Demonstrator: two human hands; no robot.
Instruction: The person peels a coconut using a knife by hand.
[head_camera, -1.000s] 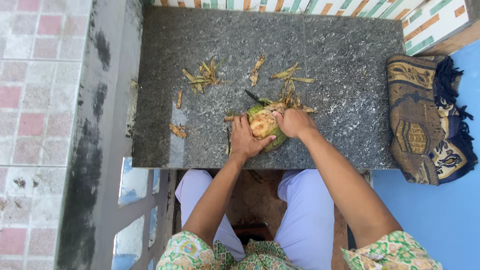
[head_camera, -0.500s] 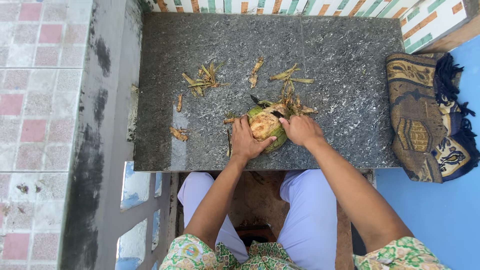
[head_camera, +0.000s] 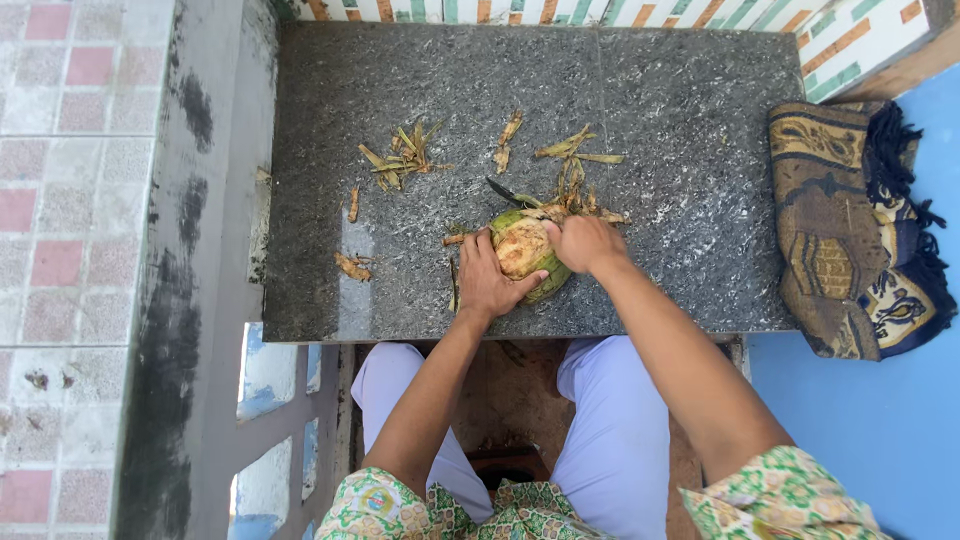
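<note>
Centre frame, on speckled grey stone tabletop (head_camera: 680, 150): partly husked green-and-tan coconut (head_camera: 524, 248), half hidden. Left hand (head_camera: 487, 281) clasping its near side; right hand (head_camera: 585, 243) closed over dark blade (head_camera: 503, 192), handle concealed.

Knife handle (head_camera: 560, 212) hidden by right hand (head_camera: 585, 243)

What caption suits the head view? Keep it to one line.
Left hand steadies a green coconut on a granite slab; right hand works a knife.
</note>
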